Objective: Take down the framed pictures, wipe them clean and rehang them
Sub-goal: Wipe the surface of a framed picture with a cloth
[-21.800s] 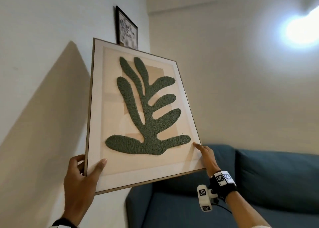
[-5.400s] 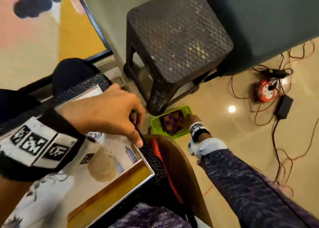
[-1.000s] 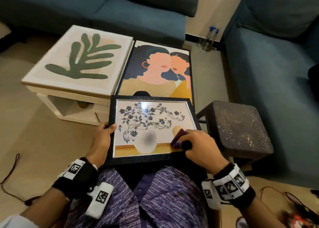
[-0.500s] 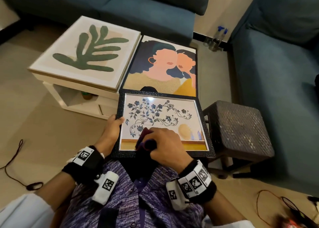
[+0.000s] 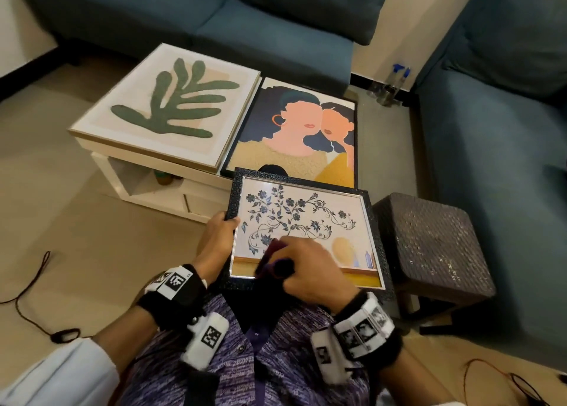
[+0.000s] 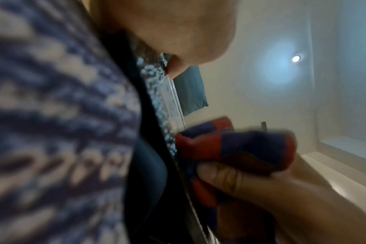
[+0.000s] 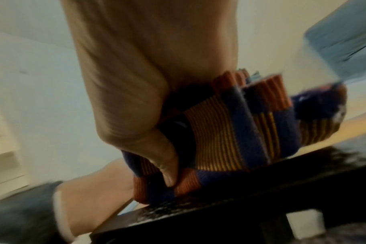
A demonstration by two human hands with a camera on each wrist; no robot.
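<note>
A: Which step is this?

B: Wiping, I'd judge; the frame (image 5: 302, 230) lies on the lap; 2 more pictures wait on the bench (image 5: 147, 187).

A: The hands?

B: The right hand (image 5: 313, 272) is clenched round the cloth (image 5: 271, 259), pressing it to the glass; the left hand (image 5: 216, 240) clasps the frame's left edge; next, sweep the unwiped upper glass.

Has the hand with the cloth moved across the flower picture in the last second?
Yes. The right hand with the cloth has slid from the picture's lower right, near the pale round patch, toward the lower left of the floral frame.
</note>
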